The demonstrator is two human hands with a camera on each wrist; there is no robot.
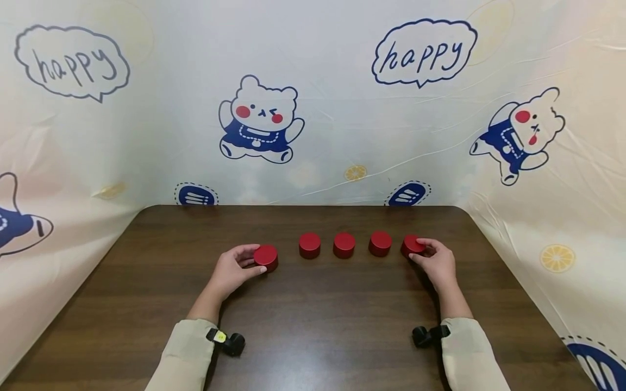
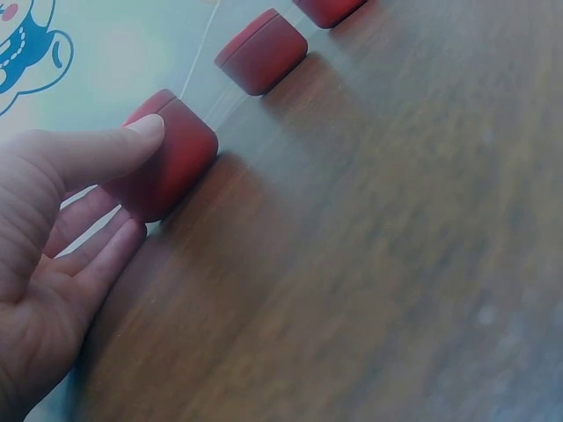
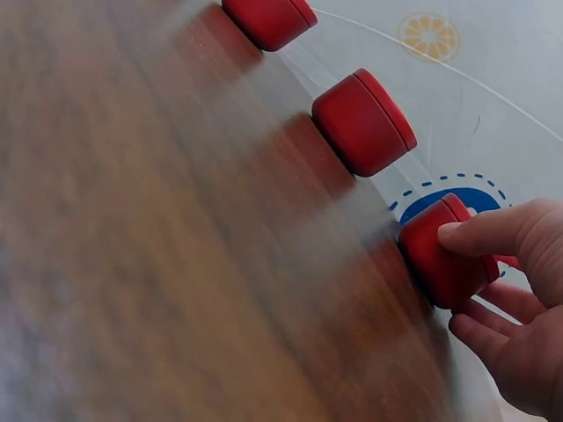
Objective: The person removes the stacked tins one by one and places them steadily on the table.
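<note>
Several small round red tins, each with a lid seam near the top, stand in a row across the dark wooden table (image 1: 313,315). My left hand (image 1: 235,269) grips the leftmost tin (image 1: 265,256) between thumb and fingers. In the left wrist view the thumb lies on the side of this tin (image 2: 180,158), which sits on the table. At the row's other end my right hand (image 1: 437,263) holds the rightmost tin (image 1: 412,247). The right wrist view shows the thumb on that tin's side (image 3: 435,255) and fingers behind and under its edge, partly hidden.
Between the hands stand three more red tins: one left of centre (image 1: 310,246), a middle one (image 1: 344,246) and one to the right (image 1: 380,244). A pale printed cloth (image 1: 332,119) with cartoon bears hangs behind the table's far edge. Small black cameras are strapped to both wrists.
</note>
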